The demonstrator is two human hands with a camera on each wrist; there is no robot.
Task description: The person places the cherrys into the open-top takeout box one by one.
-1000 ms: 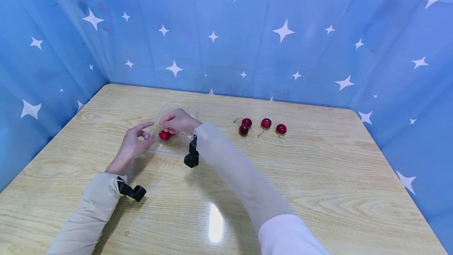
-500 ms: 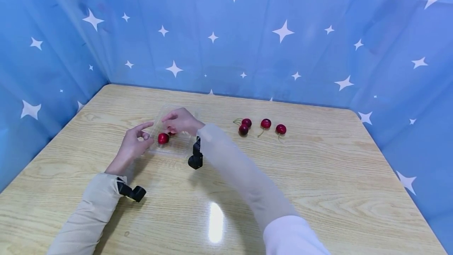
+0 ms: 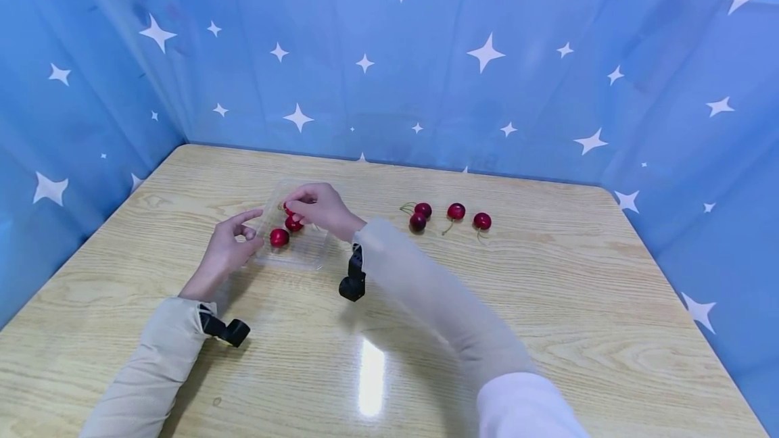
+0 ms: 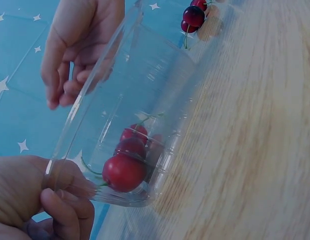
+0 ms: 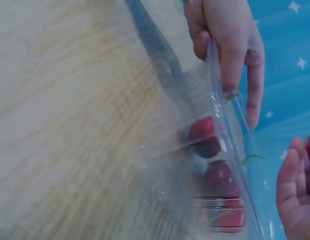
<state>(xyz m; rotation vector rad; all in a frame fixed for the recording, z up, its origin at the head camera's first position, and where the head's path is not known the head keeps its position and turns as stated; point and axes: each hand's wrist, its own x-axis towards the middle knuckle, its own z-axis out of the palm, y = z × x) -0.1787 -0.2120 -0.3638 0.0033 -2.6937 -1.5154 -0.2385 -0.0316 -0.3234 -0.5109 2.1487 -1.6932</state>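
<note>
A clear plastic box (image 3: 298,259) lies on the table's left half, with three red cherries (image 4: 124,172) inside. My left hand (image 3: 228,245) pinches the box's left rim between thumb and finger; the right wrist view shows the same left hand (image 5: 230,45) astride that edge. Over the box's far part hovers my right hand (image 3: 322,208), fingers loosely bent. In the left wrist view this right hand (image 4: 84,50) shows nothing between thumb and fingers. The farthest cherry (image 3: 289,208) is partly covered by the right fingers in the head view.
Right of the box, a pair of cherries (image 3: 418,222), one more cherry (image 3: 456,211) and another cherry (image 3: 482,221) lie with stems on the wooden table (image 3: 548,303). A blue star-patterned curtain (image 3: 389,86) stands behind the table's back edge.
My right hand has moved slightly right and back from the cherries, so three now show in the box instead of one plainly. The left hand has stayed at the rim.
</note>
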